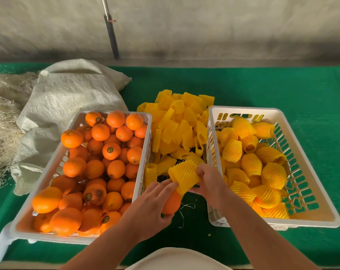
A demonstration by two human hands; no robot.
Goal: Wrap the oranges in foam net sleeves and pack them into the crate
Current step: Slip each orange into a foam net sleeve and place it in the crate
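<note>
With the right crate (309, 193) roughly half full of wrapped fruit and the left crate (143, 152) heaped with bare oranges, a left hand (151, 207) grips an orange (172, 204) between the crates as the right hand (210, 182) pinches a foam net sleeve (183, 175) over it.

No readable text is found anywhere. Small round dark stickers with a yellow mark are seen on several oranges (111, 151) in the left crate (143, 133), but the marks are too small to be read. No lettering can be made out elsewhere.
</note>
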